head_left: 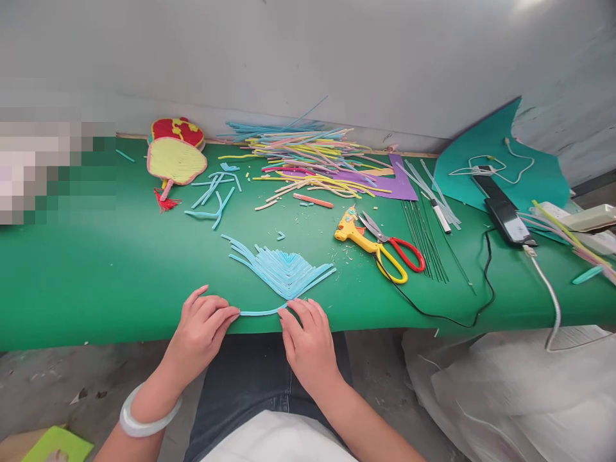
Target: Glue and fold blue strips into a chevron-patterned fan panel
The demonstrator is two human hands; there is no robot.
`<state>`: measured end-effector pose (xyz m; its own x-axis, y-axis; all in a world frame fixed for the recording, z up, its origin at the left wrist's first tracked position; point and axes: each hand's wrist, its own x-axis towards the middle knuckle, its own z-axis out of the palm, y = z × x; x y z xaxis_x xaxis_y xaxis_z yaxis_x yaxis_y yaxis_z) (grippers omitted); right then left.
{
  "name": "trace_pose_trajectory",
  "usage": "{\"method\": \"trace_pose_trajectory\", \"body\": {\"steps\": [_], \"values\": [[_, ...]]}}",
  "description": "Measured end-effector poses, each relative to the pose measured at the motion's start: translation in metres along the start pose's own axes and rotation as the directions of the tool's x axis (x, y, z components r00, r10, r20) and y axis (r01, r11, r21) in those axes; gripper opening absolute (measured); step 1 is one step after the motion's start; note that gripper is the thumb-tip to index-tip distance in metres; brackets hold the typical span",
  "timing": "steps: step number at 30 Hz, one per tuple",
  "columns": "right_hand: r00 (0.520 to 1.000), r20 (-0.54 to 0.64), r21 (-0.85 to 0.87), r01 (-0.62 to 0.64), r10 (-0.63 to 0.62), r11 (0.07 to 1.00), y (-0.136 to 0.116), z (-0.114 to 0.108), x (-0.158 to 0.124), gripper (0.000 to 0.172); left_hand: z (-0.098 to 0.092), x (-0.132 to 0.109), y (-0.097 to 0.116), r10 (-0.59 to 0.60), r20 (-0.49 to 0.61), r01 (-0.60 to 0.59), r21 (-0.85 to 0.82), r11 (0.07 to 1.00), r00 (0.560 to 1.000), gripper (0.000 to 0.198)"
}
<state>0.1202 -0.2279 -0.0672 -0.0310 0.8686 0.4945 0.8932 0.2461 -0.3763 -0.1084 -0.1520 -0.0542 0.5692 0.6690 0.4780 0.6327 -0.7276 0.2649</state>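
Observation:
Between both hands stretches a light blue pipe cleaner (260, 313), slightly bowed, close to the table's front edge. My left hand (205, 330) pinches its left end. Fingers of my right hand (308, 340) are closed on it further right, just under the tip of a V-shaped piece (289, 269). That piece is made of blue pipe cleaners laid side by side, with some longer strands sticking out at its left and right. A small bent blue bit (281, 236) lies above it.
Behind are a pile of coloured pipe cleaners (308, 154), loose blue pieces (214, 192) and a yellow fan (176, 160). A yellow glue gun (353, 232), scissors (399, 250), green wires (423, 240), a marker (441, 217) and a black power bank (509, 221) with cables lie rightward.

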Motion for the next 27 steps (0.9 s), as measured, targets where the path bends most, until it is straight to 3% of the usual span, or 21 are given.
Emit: {"method": "trace_pose_trajectory", "body": {"steps": [16, 27], "values": [[0.999, -0.031, 0.021, 0.041, -0.04, 0.999, 0.003, 0.002, 0.0, 0.026, 0.005, 0.021, -0.017, 0.055, 0.033, -0.057, 0.079, 0.995, 0.998, 0.016], [0.994, -0.084, 0.04, 0.072, -0.069, 0.997, 0.006, 0.005, -0.001, 0.035, 0.008, 0.058, -0.029, 0.147, 0.055, -0.153, 0.132, 0.979, 0.988, 0.014]]}}
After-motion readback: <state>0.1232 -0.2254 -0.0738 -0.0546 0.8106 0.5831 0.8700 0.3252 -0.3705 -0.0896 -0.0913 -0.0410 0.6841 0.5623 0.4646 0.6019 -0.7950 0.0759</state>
